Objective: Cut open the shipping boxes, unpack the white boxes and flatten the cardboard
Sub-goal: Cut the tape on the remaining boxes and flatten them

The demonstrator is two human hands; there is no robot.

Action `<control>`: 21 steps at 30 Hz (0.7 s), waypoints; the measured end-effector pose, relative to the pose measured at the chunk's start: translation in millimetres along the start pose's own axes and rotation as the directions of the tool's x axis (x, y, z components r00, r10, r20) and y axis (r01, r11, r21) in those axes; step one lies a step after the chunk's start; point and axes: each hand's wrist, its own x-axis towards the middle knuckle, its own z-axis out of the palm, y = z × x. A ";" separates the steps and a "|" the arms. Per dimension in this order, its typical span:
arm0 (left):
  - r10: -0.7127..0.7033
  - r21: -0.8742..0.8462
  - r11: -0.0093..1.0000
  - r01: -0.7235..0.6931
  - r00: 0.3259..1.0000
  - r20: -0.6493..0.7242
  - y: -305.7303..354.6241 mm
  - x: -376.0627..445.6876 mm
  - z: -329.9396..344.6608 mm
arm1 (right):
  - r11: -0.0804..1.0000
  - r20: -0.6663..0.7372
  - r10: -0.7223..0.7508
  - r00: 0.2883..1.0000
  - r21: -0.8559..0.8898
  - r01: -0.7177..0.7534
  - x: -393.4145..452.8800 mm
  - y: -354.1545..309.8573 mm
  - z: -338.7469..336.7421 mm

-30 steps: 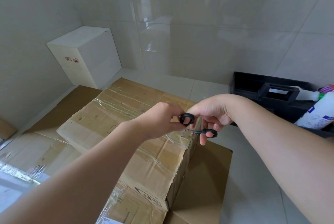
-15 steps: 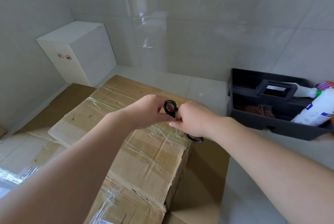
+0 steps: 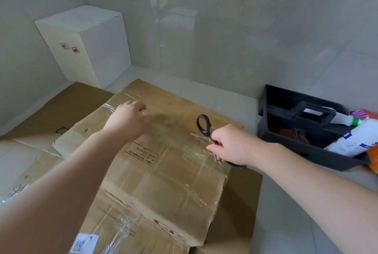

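Two bare forearms reach in from the lower edge over a brown corrugated shipping box [image 3: 163, 171], whose creased top is crossed by shiny strips of clear tape and carries a printed black rectangle. The right hand [image 3: 229, 145] makes a tight grip on a pair of black-handled scissors [image 3: 204, 125]: its curled fingers are closed around the lower handle loop, while the other oval loop stands free above the knuckles, and the metal part lies against the tape near the box's right edge. The left hand [image 3: 128, 119] is over the far left part of the lid with fingers loosely spread and holding nothing; whether it touches the cardboard cannot be told, as it is blurred. Beneath and around the box lie flat cardboard sheets [image 3: 67, 106] on the pale tiled floor, one with a white label at the near edge. To the right sits one black plastic tool caddy [image 3: 286, 141] with a central carry handle, holding a white bottle [image 3: 356, 141] with blue print and something orange at the frame's edge. Farthest away, in the corner of the glossy tiled walls, stands one tall white box [image 3: 88, 49] with two small red marks on its side.
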 end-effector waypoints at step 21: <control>-0.363 0.274 0.886 0.374 0.927 -0.091 -69.8 29.4 17.8 | 0.979 -0.032 -0.043 0.999 -0.202 0.035 3.1 -13.0 15.9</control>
